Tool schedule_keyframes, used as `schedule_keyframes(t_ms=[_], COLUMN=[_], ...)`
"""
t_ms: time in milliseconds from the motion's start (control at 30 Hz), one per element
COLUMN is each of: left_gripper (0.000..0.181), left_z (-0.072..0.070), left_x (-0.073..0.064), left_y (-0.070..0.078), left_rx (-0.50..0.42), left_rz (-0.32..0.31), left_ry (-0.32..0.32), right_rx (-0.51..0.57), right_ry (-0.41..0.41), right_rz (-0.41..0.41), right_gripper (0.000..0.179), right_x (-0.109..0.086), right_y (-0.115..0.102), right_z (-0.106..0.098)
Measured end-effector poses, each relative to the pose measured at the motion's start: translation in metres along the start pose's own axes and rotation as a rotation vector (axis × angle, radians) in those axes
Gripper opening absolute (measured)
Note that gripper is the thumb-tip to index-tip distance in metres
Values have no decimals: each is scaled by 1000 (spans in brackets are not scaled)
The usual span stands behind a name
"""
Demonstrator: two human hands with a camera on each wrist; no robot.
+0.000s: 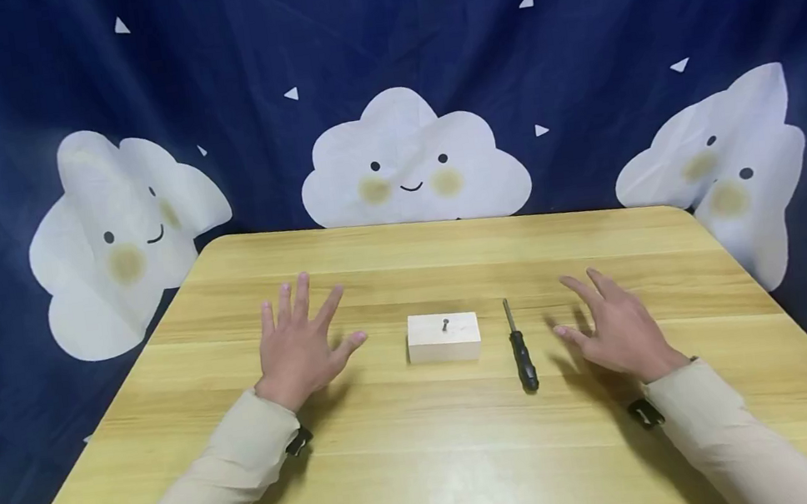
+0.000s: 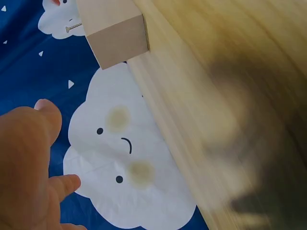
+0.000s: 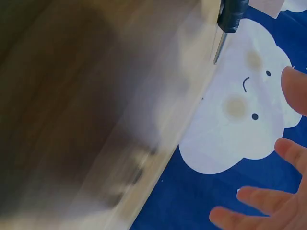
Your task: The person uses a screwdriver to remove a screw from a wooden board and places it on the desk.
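A pale wooden block (image 1: 444,349) lies near the middle of the table, with a screw (image 1: 446,325) standing up out of its top. To the block's right is a screwdriver (image 1: 524,361) with a black handle, its metal shaft pointing toward the far edge. My left hand (image 1: 298,351), fingers spread, is held left of the block and holds nothing. On the other side, my right hand (image 1: 621,330) hovers right of the screwdriver, its fingers loosely extended and nothing in them. The left wrist view shows the block's end (image 2: 120,40) and the screw sticking out.
The light wood table (image 1: 415,469) has rounded far corners. Behind it hangs a dark blue curtain (image 1: 236,54) printed with white smiling clouds and small triangles. Each wrist carries a small black device, one under the left sleeve cuff (image 1: 298,441).
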State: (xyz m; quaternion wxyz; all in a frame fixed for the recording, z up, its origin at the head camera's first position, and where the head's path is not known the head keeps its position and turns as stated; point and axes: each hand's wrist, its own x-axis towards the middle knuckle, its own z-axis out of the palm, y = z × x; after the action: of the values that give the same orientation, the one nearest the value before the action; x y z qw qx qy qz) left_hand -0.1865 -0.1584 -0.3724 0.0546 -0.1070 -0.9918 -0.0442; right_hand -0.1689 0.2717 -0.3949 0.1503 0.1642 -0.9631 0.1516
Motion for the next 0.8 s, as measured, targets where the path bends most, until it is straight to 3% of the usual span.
schedule_keyframes(t_ms=[233,400,600,800], left_gripper=[78,77,77,75], left_z=[6,11,15,17], left_x=[3,6,11,14], left_y=[6,14,23,33], left_rx=[-39,-125,-163,-227], left_rz=[87,152,203,250], left_ry=[42,42,30,15], right_rx=[143,153,187,233], right_ry=[-71,-121,-167,-215], right_rz=[-65,-115,-153,-153], right_gripper=[59,49,46,47], right_x=[6,10,14,17], right_y=[-2,-3,-3,-7], right_z=[7,8,12,16])
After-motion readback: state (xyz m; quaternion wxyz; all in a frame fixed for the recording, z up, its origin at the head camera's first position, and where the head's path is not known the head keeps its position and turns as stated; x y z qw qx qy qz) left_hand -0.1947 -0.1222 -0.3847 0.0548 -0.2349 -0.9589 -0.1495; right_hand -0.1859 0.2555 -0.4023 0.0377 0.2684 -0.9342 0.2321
